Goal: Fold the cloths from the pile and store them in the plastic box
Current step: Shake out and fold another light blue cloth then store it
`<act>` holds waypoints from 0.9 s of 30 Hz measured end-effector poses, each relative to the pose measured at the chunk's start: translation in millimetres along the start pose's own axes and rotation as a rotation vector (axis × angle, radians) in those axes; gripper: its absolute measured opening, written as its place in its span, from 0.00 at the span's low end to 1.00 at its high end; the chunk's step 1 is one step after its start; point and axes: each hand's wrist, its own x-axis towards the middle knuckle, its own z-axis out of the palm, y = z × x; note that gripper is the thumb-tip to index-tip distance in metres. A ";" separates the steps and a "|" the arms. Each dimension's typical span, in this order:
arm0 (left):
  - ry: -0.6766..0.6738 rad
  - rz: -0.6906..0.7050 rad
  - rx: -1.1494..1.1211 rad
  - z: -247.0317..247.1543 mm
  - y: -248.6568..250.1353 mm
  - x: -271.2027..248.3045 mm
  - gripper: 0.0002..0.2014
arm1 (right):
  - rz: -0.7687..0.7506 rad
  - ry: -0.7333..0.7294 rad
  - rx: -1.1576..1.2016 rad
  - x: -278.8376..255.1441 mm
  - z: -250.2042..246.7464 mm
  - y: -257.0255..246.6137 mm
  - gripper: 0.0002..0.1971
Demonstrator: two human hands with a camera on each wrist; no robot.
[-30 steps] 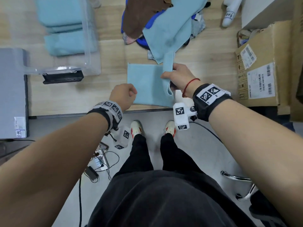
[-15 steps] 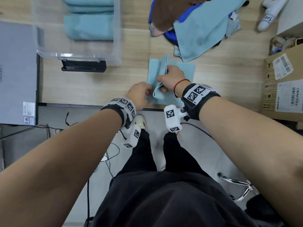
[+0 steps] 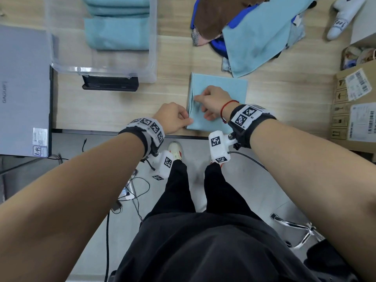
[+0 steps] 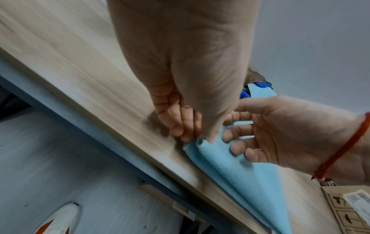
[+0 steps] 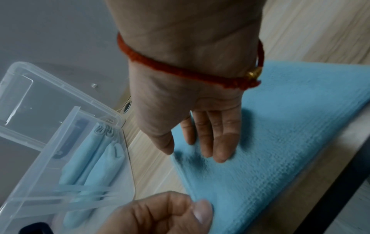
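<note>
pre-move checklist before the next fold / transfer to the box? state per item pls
1. Left hand pinches the near left corner of the cloth: ok.
2. Right hand flat on the cloth, fingers straight: ok.
3. Cloth's left edges aligned: cannot tell, layers bunch at the corner.
4. Cloth fully on the table: ok, though it lies at the front edge.
5. Plastic box open, room in front of the folded cloths: ok.
6. Pile clear of the cloth: ok.

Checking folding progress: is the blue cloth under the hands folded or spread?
Folded: the blue cloth shows stacked layers at its left edge.
</note>
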 end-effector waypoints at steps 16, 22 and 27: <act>0.168 0.045 0.128 10.7 29.5 7.9 0.08 | -0.013 0.232 -0.316 -14.1 -63.8 80.5 0.19; 0.134 0.266 0.060 30.4 63.5 5.6 0.07 | 0.111 0.326 -0.496 -29.5 -63.7 99.4 0.27; -0.063 0.281 0.336 47.3 61.1 5.8 0.19 | -0.021 0.285 -0.541 -35.8 -70.4 107.0 0.20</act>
